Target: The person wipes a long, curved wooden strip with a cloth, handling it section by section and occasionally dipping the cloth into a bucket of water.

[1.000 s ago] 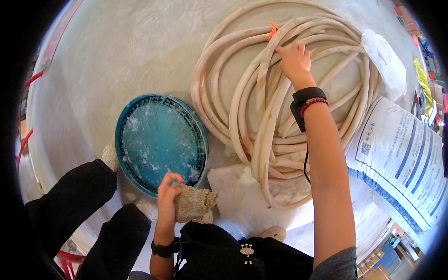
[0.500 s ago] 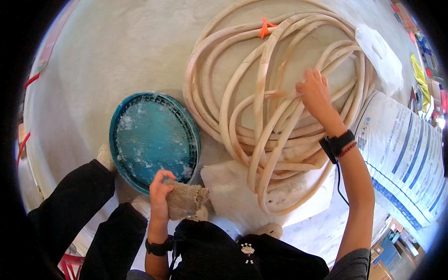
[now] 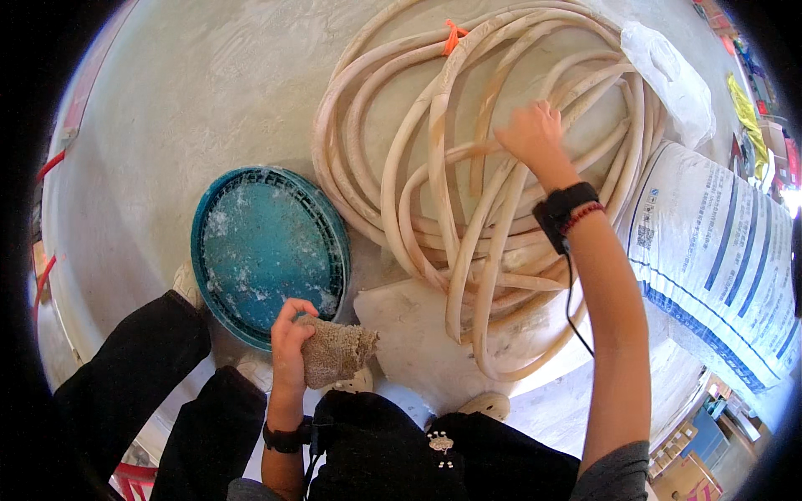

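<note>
My left hand (image 3: 292, 344) is closed round a rough brown cloth (image 3: 337, 351), held near my lap beside the lid's lower edge. Over the coil, my right hand (image 3: 535, 140) is closed on a length of the thick cream-coloured hose (image 3: 445, 179); a slightly blurred brownish stretch of it runs out from the left of my fist. The hose lies in several loose, overlapping loops on the floor, with an orange tie (image 3: 454, 37) on its far side. Left of it sits a round blue-green lid or shallow tub (image 3: 271, 242), speckled with white residue.
A white printed sack (image 3: 710, 250) stands at the right, with a clear plastic container or bag (image 3: 668, 83) behind it. Beneath the coil's near side is a pale flat sheet (image 3: 401, 326). Another person's dark-trousered legs (image 3: 138, 359) are at the lower left.
My right hand has moved leftward and slightly farther away over the coil, the hose stretch with it. My left hand still holds the cloth. The whole view has shifted a little.
</note>
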The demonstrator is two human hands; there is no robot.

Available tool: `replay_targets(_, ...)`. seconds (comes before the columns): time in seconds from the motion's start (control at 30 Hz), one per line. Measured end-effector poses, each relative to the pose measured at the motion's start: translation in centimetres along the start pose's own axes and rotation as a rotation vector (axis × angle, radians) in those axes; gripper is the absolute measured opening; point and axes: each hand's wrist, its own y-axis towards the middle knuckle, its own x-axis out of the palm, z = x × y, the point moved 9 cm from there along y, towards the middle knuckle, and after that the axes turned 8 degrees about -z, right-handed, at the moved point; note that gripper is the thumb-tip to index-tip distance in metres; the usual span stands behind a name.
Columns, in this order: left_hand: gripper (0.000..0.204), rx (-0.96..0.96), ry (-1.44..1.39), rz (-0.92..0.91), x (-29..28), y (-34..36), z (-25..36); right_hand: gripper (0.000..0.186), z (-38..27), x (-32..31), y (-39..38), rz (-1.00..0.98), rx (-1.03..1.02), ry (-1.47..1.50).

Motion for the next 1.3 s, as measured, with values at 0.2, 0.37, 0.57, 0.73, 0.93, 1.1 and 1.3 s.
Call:
replay_targets(0.2,0.018,-0.010,0.010,0.036,-1.3,-0.9,0.2,0.039,-4.0,-0.5,2.1,0.022,0.060,0.008)
replay_targets(0.37,0.018,-0.018,-0.028,0.036,-1.2,-0.7,0.7,0.034,-4.6,-0.5,2.5,0.066,0.120,0.017)
replay_targets(0.57,0.018,0.007,0.013,0.030,-0.9,-0.9,1.5,0.023,-4.1,0.7,3.5,0.013,0.275,0.027)
replay_targets(0.73,0.019,-0.032,-0.037,0.035,-0.4,-2.3,1.8,0.023,-3.8,1.0,3.0,0.068,0.354,0.092)
replay_targets(0.93,0.018,0.085,0.066,-0.003,-1.5,-3.2,2.0,0.023,-0.5,-2.2,0.8,0.155,0.277,0.435)
replay_targets(1.1,0.018,0.118,0.056,-0.004,-1.5,-4.0,2.5,0.025,5.6,-5.8,-3.2,0.265,0.043,1.034)
replay_targets(1.3,0.016,0.165,0.065,-0.043,-0.4,-5.1,3.4,0.023,10.9,-10.9,-12.6,0.190,0.065,1.408)
